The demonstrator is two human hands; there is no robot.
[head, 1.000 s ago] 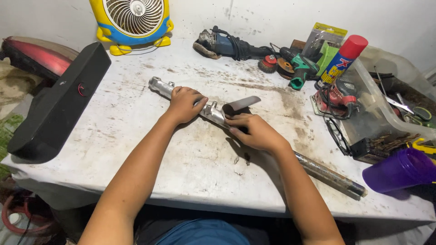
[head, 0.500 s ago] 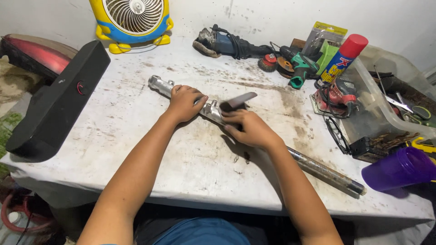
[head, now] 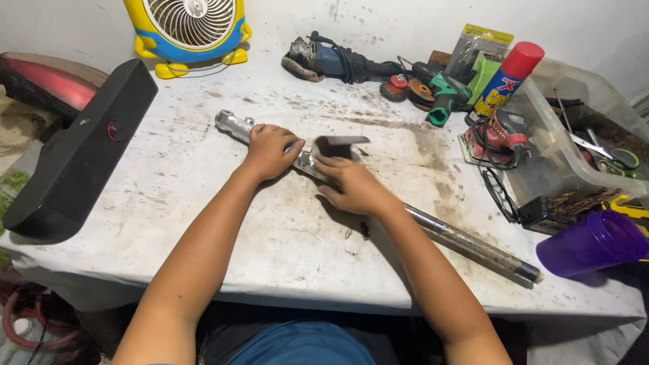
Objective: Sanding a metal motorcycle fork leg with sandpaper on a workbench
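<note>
Head view, from left to right: a long black speaker [head: 78,152] lies at the left of the dirty white table [head: 203,223], with a yellow fan [head: 191,27] behind it. The left hand [head: 270,150] has its fingers closed around the upper part of a long metal tube [head: 473,249], which lies slanting across the middle of the table. Just beside it, the right hand [head: 355,186] rests on the tube, fingers gripping a small grey piece [head: 338,144] against it. A spray can [head: 507,78], a clear bin [head: 574,149] and a purple cup [head: 593,243] stand at the right.

fan [head: 190,26] | black speaker [head: 81,152] | grinder [head: 324,59] | spray can [head: 506,80]; purple cup [head: 591,243], perhaps
</note>
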